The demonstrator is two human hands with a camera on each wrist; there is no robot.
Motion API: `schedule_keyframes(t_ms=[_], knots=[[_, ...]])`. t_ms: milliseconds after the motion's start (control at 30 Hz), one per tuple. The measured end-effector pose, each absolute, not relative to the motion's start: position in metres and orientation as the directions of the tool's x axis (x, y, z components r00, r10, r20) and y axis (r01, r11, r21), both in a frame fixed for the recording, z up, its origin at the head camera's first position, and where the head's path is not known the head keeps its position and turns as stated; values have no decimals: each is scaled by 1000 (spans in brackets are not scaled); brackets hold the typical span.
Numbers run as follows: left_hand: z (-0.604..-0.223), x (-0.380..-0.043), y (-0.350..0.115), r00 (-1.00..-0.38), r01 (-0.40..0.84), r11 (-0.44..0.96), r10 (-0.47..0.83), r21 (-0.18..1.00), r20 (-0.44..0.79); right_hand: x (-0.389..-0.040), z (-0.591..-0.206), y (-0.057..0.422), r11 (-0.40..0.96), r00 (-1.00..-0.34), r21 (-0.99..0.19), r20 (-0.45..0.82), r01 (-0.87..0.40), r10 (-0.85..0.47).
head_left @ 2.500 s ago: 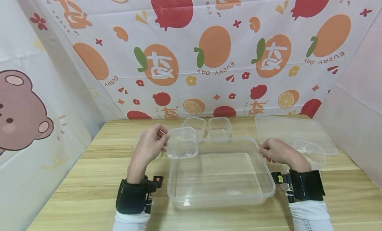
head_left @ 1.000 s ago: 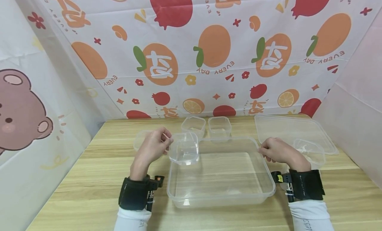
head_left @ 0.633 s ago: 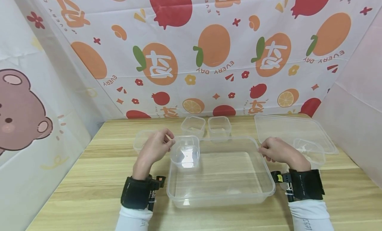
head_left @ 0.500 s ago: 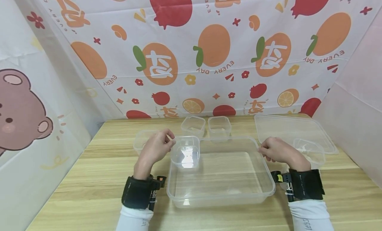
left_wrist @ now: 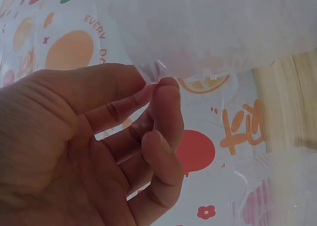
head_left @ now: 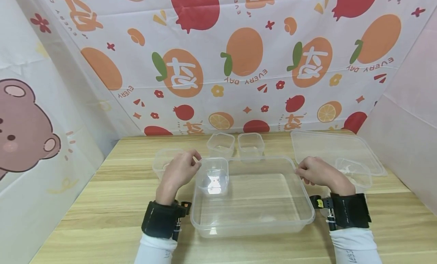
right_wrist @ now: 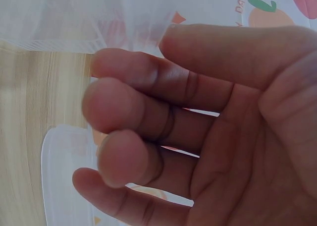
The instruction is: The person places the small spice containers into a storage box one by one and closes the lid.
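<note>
In the far left corner of a large clear rectangular box (head_left: 256, 203), a small clear square container (head_left: 213, 175) sits within the rim; see-through plastic overlaps see-through plastic, so I cannot tell whether its base touches the floor of the box. The left hand (head_left: 179, 171) pinches the container's left edge between thumb and forefinger, its other fingers curled below; the left wrist view shows that grip closely, though most of the container is cut off by the frame and hazy. The right hand (head_left: 316, 171) pinches the box's right rim toward the far end, its remaining fingers loosely bent; from the right wrist, the plastic is blurred and cropped.

Beyond the box stand two more small containers, a left one (head_left: 221, 142) and a right one (head_left: 251, 142), their near lower parts seen only through its far wall. A clear container (head_left: 160, 160) on the left of the table (head_left: 95, 218) is partly hidden behind the left hand. At far right lies a large clear lid (head_left: 327, 144), and another clear container (head_left: 356, 175) overlaps its near edge, partly covered by the right wrist. A pale rounded shape beneath the right wrist strap (head_left: 351, 212) is too hidden to identify.
</note>
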State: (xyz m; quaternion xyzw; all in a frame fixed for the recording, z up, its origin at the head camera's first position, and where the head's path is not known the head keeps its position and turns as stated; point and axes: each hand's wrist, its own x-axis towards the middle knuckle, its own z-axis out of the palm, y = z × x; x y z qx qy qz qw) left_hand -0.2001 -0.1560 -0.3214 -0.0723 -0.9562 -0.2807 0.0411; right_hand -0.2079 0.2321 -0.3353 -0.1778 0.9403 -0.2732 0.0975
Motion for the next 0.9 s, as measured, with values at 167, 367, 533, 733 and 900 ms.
schedule_keyframes(t_ms=[167, 367, 533, 733, 900], knots=[[-322, -200, -155, -988, 149, 858, 109, 492, 109, -207, -335, 231, 789, -918, -546, -87, -280, -386], [-324, -200, -152, -988, 142, 880, 98, 453, 119, -206, -336, 231, 788, -918, -548, -88, -279, -386], [-326, -200, -151, -985, 148, 894, 96, 423, 142, -206, -337, 230, 788, -920, -550, -88, -276, -383], [-330, -200, -150, -981, 160, 899, 100, 407, 165, -206, -339, 230, 787, -916, -542, -72, -297, -395], [-332, -199, -149, -980, 170, 897, 112, 408, 163, -205, -340, 230, 785, -915, -541, -65, -302, -398]])
